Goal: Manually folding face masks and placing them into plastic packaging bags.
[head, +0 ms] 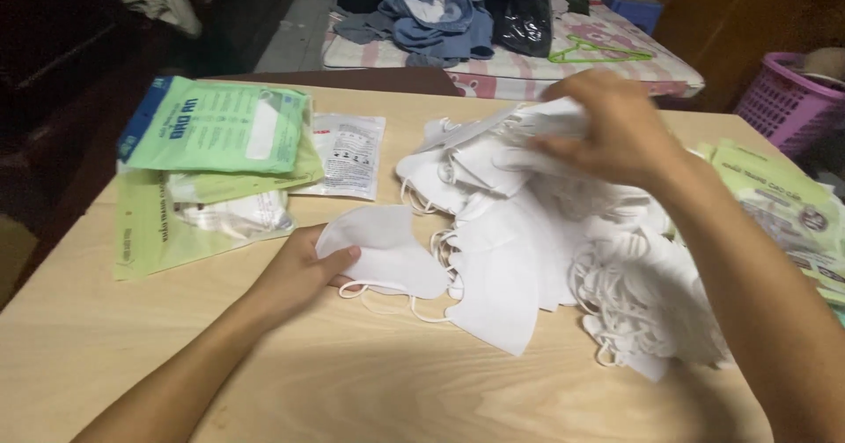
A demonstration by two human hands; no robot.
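1. Pinching a single white mask point(387, 254) flat on the table point(352, 381) with my left hand point(299, 271): thumb on top, fingers curled under its left edge, closed on it. Mask sits just right of the hand, ear loops trailing off toward 5 o'clock.
2. My right hand point(616, 130) is up at 1 o'clock from the left one, fingers bent down into the top of the loose mask pile point(546, 232). Closed around a small bunch of masks there, as far as I can tell; fingertips are buried, so exact grip is unclear.
3. Doing this well, my judgement: keep the left mask pressed flat so it doesn't slide, lift from the pile's top layer only, and watch the elastic loops. They're tangled at the pile's 4 o'clock side and could drag neighbours along.
4. Pile edge overlaps the held mask at 3 o'clock. Touching, not separate.
5. Around: stack of green packets point(216, 139) at 10 o'clock from the left hand, a clear sleeve with masks inside under it, a white printed pouch point(348, 152) just beside that.
6. More green packets point(783, 205) at the table's 3 o'clock edge, near my right forearm. Elbow could nudge them.
7. Beyond the table at 12 o'clock: mattress with clothes point(440, 11), a green hanger point(598, 51); pink basket point(783, 99) at 2 o'clock. Not in the way.
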